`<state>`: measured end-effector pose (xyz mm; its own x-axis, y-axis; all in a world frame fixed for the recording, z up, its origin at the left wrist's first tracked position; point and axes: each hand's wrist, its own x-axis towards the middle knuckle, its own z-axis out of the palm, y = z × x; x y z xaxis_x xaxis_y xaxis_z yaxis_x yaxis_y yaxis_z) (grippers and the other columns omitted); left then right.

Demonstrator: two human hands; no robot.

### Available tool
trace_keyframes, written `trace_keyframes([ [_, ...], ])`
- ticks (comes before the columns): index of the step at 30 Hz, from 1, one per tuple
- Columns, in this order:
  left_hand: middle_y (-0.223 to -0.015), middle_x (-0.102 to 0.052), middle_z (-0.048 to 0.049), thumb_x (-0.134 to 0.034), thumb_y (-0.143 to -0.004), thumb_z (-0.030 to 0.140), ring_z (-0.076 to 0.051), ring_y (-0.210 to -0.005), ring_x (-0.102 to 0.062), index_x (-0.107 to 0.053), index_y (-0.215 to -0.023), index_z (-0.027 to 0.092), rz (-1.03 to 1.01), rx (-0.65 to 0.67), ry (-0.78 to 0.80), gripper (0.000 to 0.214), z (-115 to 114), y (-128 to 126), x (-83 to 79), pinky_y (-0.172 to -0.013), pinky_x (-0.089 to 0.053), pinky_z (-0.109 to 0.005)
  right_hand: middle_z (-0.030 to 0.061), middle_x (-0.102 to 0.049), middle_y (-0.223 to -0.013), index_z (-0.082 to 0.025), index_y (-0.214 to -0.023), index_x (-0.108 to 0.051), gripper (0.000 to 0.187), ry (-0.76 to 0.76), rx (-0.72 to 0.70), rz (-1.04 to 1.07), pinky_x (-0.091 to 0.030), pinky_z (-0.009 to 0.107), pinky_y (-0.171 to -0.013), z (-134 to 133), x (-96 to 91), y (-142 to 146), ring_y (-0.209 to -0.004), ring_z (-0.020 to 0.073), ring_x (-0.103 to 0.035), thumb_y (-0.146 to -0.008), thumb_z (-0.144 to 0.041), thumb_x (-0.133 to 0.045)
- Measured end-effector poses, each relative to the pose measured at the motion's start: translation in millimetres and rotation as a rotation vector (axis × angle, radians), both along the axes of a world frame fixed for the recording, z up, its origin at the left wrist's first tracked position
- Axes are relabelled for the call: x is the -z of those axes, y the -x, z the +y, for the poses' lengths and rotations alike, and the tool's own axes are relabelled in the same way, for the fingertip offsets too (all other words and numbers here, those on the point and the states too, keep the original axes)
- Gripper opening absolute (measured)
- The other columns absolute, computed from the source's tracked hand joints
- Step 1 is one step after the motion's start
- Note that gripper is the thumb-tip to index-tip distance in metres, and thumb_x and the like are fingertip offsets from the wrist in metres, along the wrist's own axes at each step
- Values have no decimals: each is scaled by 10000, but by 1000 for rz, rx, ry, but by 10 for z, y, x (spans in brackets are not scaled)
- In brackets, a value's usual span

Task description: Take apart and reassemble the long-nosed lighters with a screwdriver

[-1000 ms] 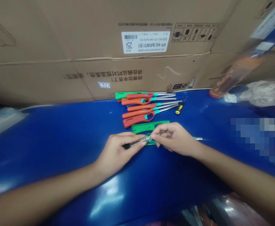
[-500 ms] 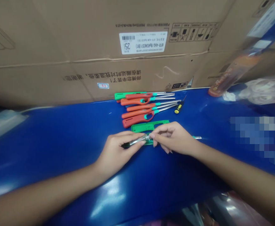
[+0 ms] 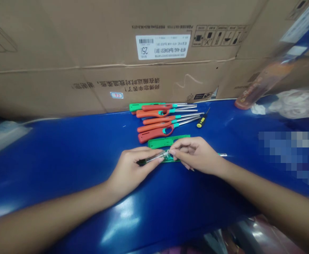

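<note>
My left hand [image 3: 130, 170] pinches the dark end of a thin clear tube-like lighter insert [image 3: 154, 158] just above the blue table [image 3: 64, 158]. My right hand [image 3: 195, 154] is closed on the insert's other end with pinched fingertips. Under both hands lies a green lighter half-shell [image 3: 170, 159], and a second green half-shell [image 3: 165, 141] lies just behind it. A metal nozzle tip [image 3: 222, 155] pokes out to the right of my right hand.
A row of several orange and green long-nosed lighters [image 3: 159, 121] lies behind my hands, with a small yellow-handled screwdriver [image 3: 202, 121] to their right. A large cardboard box [image 3: 117, 53] stands along the back edge. Plastic bags [image 3: 294, 102] lie at the right.
</note>
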<state>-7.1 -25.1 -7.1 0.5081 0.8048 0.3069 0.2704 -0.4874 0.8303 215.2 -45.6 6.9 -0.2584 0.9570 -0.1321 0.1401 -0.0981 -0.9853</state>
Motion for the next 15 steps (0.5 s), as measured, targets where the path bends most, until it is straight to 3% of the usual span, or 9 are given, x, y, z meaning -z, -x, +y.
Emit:
trace_keyframes([
  [10,-1035,-788,-33,-705,-901,241,-168,-899,-744,-789,-1078,226,20,33,15,197,-10,13,-3,-809,-587,-246,1,-670,-651,-138,-800,-664,254,-64,-51,-65,-413,170,-380,-3,58,-38,-407,50,-510,-819,-380,-735],
  [15,-1021,-783,-40,-701,-905,236,-165,-894,-724,-781,-1094,215,80,68,-112,206,47,43,-44,-826,-573,-265,-45,-555,-508,-134,-869,-694,245,-206,-89,-177,-399,194,-391,6,11,-99,-389,70,-482,-888,-376,-656],
])
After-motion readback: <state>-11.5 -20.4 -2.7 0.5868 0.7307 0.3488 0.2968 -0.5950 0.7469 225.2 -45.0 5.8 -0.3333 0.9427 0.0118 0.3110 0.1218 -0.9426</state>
